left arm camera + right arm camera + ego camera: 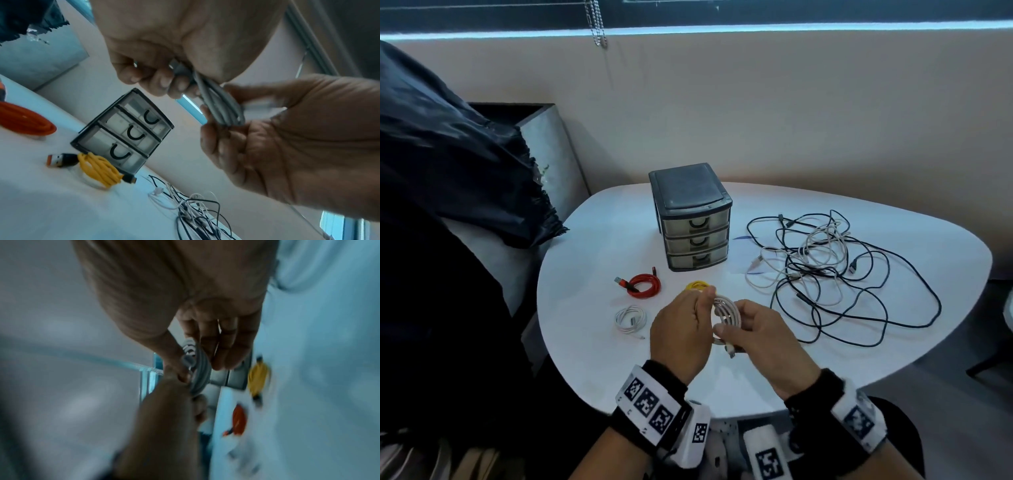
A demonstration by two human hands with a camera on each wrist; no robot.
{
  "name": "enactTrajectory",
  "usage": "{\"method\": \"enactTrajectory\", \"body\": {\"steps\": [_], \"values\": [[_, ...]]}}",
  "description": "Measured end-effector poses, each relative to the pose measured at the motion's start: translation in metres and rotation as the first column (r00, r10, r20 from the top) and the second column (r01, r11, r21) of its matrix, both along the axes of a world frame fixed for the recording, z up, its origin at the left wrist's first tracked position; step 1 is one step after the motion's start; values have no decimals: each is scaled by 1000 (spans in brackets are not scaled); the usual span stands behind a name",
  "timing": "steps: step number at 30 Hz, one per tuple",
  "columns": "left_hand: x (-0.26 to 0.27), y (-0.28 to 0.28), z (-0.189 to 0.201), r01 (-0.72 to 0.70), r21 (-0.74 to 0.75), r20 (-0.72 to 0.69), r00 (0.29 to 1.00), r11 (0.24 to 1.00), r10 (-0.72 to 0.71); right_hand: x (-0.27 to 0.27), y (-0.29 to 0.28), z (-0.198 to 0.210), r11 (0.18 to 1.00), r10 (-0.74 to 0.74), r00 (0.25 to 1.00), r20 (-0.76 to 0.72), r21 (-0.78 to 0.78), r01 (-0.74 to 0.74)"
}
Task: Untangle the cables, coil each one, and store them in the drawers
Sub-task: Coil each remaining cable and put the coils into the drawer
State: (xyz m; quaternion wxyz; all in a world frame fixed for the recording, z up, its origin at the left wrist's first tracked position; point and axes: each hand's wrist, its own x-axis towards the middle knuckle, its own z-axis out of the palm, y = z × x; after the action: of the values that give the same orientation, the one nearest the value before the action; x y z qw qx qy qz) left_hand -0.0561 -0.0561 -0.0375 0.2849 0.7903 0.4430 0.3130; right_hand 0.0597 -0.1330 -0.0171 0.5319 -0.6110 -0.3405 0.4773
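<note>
Both hands meet above the near edge of the white table (825, 219), sharing one coiled white cable (726, 313) held in the air between them. The left hand (681, 337) has its fingers curled and pinches the far side of the coil between thumb and fingertips, while the right hand (765, 337) curls round the near side, thumb pressed over the loops; a connector end of that cable hangs just below the right thumb. In the left wrist view the loops run as a tight grey-white bundle from the left fingers (164, 81) into the right palm. The right wrist view is blurred, though the same bundle shows between the two hands. A small three-drawer organiser (693, 219) stands near the table's far edge, all three drawers closed. Between it and the hands lie a coiled yellow cable (697, 285), partly hidden behind the left fingers, and a coiled red cable (643, 286) further left. A second coiled white cable (630, 318) lies toward the near left edge. On the right half of the table sprawls a tangle of black and white cables (828, 267), touching nothing else.
</note>
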Motion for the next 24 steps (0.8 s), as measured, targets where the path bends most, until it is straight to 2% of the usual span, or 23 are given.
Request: {"method": "enactTrajectory", "body": {"steps": [1,2,3,4,6,8,10,12,14,15,16,18,19,21,22,24], "values": [[1,1,-5,2,-19,9,1000,1000,-1,-1,0,-3,1000,-14,972,235,24,8],[1,3,-11,3,-45,38,999,999,-1,-2,-1,-6,999,-23,910,414,33,10],[0,4,-14,1,-64,69,998,998,4,-2,-1,-8,999,-34,862,506,23,26],[1,4,-15,-5,-74,89,996,997,12,-1,-2,-9,999,-40,845,533,-2,49],[2,3,-15,-20,-84,92,995,996,28,0,-3,-10,996,-55,876,479,-37,83],[0,0,-14,-37,-110,84,995,993,46,-1,-4,-8,994,-101,888,448,7,110],[-3,-2,-14,-62,-116,84,994,991,72,-3,-7,-4,986,-160,836,524,130,107],[-6,-2,-11,-72,-128,91,992,989,84,-4,-13,-2,964,-207,735,646,263,40],[-7,-1,-11,-48,-209,203,975,977,91,-4,-17,-7,940,-235,651,722,338,-36],[-7,1,-10,-30,-280,291,950,960,114,-3,-17,-12,945,-229,672,704,327,-20],[-7,3,-10,-3,-345,369,919,939,138,-2,-15,-17,959,-213,744,634,282,34],[-7,4,-9,46,-423,450,877,905,166,-1,-11,-20,981,-166,922,350,154,118],[-7,3,-8,69,-438,461,873,896,158,-1,-8,-21,986,-150,971,185,105,132],[-11,1,-11,103,-456,461,877,884,136,-5,-2,-21,991,-120,991,-61,49,123],[-15,1,-14,105,-478,452,881,872,142,-7,1,-21,993,-111,987,-115,37,116],[-27,6,-22,102,-541,416,895,834,160,-9,8,-26,993,-112,986,-127,14,114]]}}
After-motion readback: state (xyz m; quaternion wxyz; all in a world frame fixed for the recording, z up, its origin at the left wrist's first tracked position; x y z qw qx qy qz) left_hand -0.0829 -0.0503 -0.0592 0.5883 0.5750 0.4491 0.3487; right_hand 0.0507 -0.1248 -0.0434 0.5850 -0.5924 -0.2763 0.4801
